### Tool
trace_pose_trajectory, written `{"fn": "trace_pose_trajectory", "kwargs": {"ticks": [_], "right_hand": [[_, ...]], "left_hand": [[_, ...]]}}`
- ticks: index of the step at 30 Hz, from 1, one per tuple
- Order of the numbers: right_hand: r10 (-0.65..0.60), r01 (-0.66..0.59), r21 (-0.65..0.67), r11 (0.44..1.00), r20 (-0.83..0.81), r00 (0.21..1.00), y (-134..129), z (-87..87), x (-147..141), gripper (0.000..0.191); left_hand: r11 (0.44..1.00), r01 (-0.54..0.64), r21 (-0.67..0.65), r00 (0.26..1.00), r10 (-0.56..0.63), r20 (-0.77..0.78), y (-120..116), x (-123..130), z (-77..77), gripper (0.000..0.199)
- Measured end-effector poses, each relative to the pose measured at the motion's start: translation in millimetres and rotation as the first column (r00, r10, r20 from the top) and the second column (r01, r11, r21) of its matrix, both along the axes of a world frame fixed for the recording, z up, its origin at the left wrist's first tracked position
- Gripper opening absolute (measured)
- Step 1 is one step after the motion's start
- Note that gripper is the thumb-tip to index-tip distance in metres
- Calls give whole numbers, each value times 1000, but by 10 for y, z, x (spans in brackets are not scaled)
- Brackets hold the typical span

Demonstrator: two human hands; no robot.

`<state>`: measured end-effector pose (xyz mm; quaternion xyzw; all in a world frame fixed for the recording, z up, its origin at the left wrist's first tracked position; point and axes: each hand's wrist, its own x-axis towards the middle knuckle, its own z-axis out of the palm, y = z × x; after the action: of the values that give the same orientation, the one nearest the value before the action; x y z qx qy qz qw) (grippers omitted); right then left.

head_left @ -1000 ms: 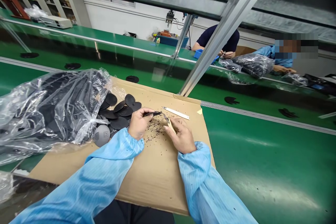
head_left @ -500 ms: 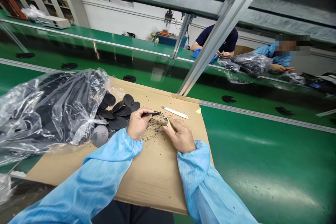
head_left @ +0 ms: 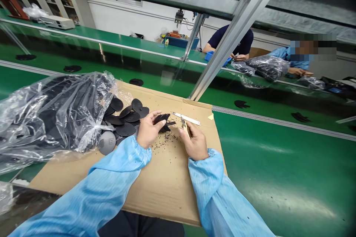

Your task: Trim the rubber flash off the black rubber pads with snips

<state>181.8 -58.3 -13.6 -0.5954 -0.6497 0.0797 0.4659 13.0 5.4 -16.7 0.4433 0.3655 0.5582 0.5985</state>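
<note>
My left hand (head_left: 148,129) grips a black rubber piece (head_left: 161,122) by its edge, with a thin tab sticking out to the right. My right hand (head_left: 194,142) is shut on small tan-handled snips (head_left: 184,126), whose tips stand a little apart from the piece. Black crumbs (head_left: 162,142) are scattered on the cardboard sheet (head_left: 164,192) under both hands. To the left lie several black discs (head_left: 125,129), and one grey disc (head_left: 107,143) sits near my left wrist. A white strip (head_left: 185,118) lies just beyond the snips.
A clear plastic bag (head_left: 50,111) of black pieces spills onto the cardboard at left. Green conveyor belts (head_left: 278,163) and aluminium rails run alongside. Beyond a frame post (head_left: 222,55), two co-workers sit with a blue tray (head_left: 217,57) and another bag.
My left hand has turned the black piece so its broad side shows. The snips have moved right, away from the piece, and no longer touch it.
</note>
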Motion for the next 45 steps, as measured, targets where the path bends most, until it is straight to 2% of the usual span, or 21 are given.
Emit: {"fn": "trace_pose_trajectory", "kwargs": {"ticks": [4, 9, 13, 15, 17, 20, 23, 26, 34, 41, 45], "right_hand": [[76, -75, 35, 997, -31, 997, -12, -2, -26, 39], [124, -124, 9, 992, -13, 992, -14, -24, -57, 37], [87, -87, 9, 996, -24, 996, 7, -48, -41, 37], [75, -75, 6, 997, -10, 997, 13, -53, -34, 37], [64, -64, 13, 998, 16, 998, 12, -52, -32, 38], [40, -43, 29, 999, 79, 996, 1, -47, -30, 40], [39, -44, 25, 999, 159, 987, -11, -47, -31, 40], [71, -82, 33, 996, 256, 964, -12, -53, -38, 38], [64, -82, 17, 997, 469, 881, -4, -84, -53, 38], [43, -60, 16, 998, 516, 856, -4, -104, -56, 38], [43, -62, 18, 998, 521, 853, -9, -100, -62, 37]], "left_hand": [[980, 174, -96, 984, -168, 64, -50, 19, 38, 41], [949, 304, -83, 952, -302, 46, -98, 8, 61, 37], [907, 419, -48, 905, -412, 109, -129, 1, 85, 55], [903, 430, -18, 900, -427, 93, -129, 5, 85, 62], [933, 359, 4, 933, -358, 43, -112, 6, 75, 57], [983, 173, 54, 979, -166, -115, -62, -11, 53, 41], [985, 20, 171, 938, 41, -344, -22, -47, 34, 27], [953, -44, 301, 875, 182, -449, -18, -68, 17, 28], [932, -56, 358, 807, 253, -533, -47, -68, -19, 37], [896, 19, 444, 688, 310, -656, -56, -78, -39, 39], [895, 39, 445, 664, 310, -681, -66, -77, -29, 39]]}}
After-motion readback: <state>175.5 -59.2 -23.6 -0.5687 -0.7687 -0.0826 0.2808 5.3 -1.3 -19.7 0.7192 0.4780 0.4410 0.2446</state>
